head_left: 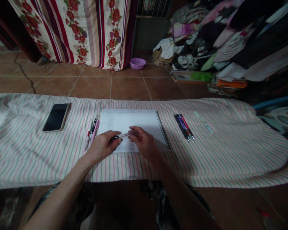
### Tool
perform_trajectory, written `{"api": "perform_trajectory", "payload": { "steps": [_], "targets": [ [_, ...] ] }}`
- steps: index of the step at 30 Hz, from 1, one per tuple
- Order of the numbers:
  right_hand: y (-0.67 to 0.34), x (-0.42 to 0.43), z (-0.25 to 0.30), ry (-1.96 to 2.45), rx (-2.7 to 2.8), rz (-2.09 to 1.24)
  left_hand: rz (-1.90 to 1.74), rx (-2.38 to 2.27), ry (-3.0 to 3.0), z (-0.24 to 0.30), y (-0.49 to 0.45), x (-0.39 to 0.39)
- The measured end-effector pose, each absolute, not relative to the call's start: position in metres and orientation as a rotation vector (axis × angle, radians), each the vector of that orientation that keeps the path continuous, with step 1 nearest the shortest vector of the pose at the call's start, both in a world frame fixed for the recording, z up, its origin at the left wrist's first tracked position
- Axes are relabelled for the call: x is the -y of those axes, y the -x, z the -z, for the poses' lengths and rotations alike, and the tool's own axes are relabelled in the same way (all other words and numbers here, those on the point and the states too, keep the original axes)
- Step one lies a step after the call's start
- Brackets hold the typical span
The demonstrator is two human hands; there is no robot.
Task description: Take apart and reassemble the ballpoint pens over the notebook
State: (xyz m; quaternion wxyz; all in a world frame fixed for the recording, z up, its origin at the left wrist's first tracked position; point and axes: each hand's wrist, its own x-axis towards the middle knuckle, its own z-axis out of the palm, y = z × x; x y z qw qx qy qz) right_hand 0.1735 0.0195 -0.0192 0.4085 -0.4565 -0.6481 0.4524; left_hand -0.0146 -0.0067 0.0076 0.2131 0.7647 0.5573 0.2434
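Note:
Both hands hold one pen (123,135) level over a spiral notebook (134,123) that lies open on a striped cloth. My left hand (103,146) pinches the pen's dark left end. My right hand (142,142) closes its fingers on the pen's right end. The notebook page shows faint ruled lines. A few pens (91,132) lie just left of the notebook, close to my left hand. Another bunch of pens (184,126) lies to the right of the spiral binding.
A dark phone (56,117) lies face up at the cloth's left. A pale pen (203,122) rests further right. Beyond the striped cloth (230,150) are brown floor tiles, a purple bowl (137,63), a floral curtain (86,28) and a heap of clothes (206,35).

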Motion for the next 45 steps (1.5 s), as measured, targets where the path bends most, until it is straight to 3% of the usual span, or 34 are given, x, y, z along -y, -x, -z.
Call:
{"api": "perform_trajectory", "payload": {
  "steps": [20,45],
  "targets": [
    [-0.157,-0.016,0.008,1.081,0.831,-1.757,-0.794,-1.712,-2.579,-0.004,0.006,0.003],
    [-0.15,-0.018,0.004,1.1,0.702,-1.775,-0.992,-1.699,-2.753,-0.011,0.011,0.001]
  ]
}}
